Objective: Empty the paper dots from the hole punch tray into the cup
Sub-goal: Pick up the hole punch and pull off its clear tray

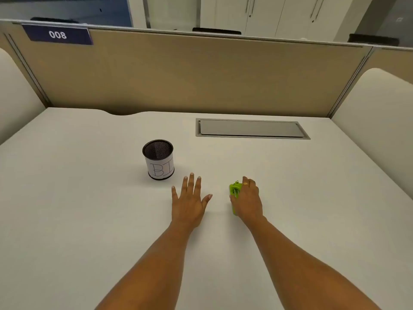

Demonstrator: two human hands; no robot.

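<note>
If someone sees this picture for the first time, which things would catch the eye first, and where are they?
The bright green hole punch stands out most, near the middle of the white desk, with the right hand wrapped over it. Next is the black mesh cup with a white paper label, farther back and to the left. The left hand lies flat and empty between them.

The white desk carries a mesh cup and green hole punch.

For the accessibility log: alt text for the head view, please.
A person's right hand grips a green hole punch on a white desk; the left hand lies flat beside it. A black mesh cup stands upright, farther left.
</note>
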